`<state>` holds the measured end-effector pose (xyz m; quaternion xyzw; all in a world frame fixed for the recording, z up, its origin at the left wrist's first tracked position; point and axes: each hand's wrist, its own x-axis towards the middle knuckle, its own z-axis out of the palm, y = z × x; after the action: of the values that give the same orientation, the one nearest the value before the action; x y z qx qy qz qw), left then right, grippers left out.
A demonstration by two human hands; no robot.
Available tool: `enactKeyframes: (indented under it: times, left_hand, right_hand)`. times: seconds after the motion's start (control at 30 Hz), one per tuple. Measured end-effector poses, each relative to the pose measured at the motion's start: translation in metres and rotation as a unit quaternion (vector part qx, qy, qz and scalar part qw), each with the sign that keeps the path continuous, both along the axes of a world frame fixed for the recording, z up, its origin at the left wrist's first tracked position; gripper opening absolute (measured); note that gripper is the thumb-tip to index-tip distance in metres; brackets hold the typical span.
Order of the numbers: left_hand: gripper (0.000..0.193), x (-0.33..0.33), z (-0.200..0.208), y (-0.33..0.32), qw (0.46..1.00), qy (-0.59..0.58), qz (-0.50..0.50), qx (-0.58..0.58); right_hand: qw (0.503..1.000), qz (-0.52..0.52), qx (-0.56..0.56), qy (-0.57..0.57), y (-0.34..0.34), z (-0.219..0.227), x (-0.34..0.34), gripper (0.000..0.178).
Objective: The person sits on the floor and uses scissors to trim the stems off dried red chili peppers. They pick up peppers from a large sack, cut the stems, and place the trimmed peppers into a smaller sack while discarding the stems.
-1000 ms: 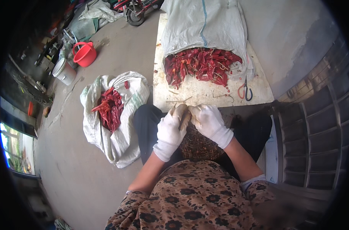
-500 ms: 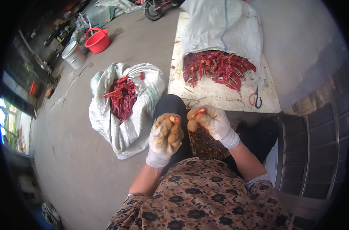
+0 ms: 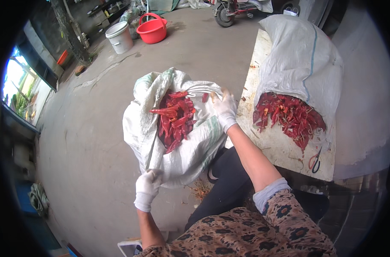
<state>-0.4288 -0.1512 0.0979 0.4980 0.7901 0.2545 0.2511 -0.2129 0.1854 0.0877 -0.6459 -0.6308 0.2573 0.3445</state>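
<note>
A white woven sack (image 3: 190, 165) stands on the floor before me, its mouth rolled open. Dried red chilli peppers (image 3: 175, 115) lie inside it. Both my hands wear white gloves with tan fingers. My left hand (image 3: 148, 184) is closed on the sack's near left edge. At the far right rim, my right hand (image 3: 224, 109) grips a fold of the sack with its fingers curled over it. One small red pepper piece (image 3: 205, 97) rests on the sack cloth beside my right fingers.
A second white sack (image 3: 298, 55) lies on a pale board (image 3: 268, 145) at right, with chilli peppers (image 3: 289, 118) spilling out. Scissors (image 3: 315, 162) lie near the board's edge. Farther off stand a white bucket (image 3: 120, 38), a red basin (image 3: 152, 31) and a motorbike (image 3: 229, 12).
My hands have left the spot above my lap, where they held pieces of red pepper, and now grasp the floor sack's edges. My view has swung left.
</note>
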Motion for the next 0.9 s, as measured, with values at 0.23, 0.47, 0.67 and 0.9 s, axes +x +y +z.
enactKeyframes:
  times: [0.23, 0.47, 0.67, 0.9]
  left_hand:
    - [0.047, -0.064, -0.015, 0.088, 0.923, 0.227, 0.139, 0.279]
    - [0.057, -0.117, -0.069, 0.177, 0.975, 0.087, 0.204, 0.011]
    - [0.022, -0.167, -0.06, 0.121, 0.881, -0.136, 0.306, 0.335]
    - [0.014, -0.156, -0.021, 0.005, 0.779, -0.316, 0.282, 0.462]
  right_hand:
    - [0.975, -0.105, -0.193, 0.019, 0.052, -0.152, 0.02, 0.083]
    - [0.92, 0.024, -0.082, 0.383, 0.054, -0.147, 0.004, 0.039]
    - [0.913, 0.125, 0.106, 0.374, -0.024, -0.025, 0.012, 0.025]
    - [0.89, 0.246, 0.094, 0.372, -0.107, 0.062, 0.001, 0.026]
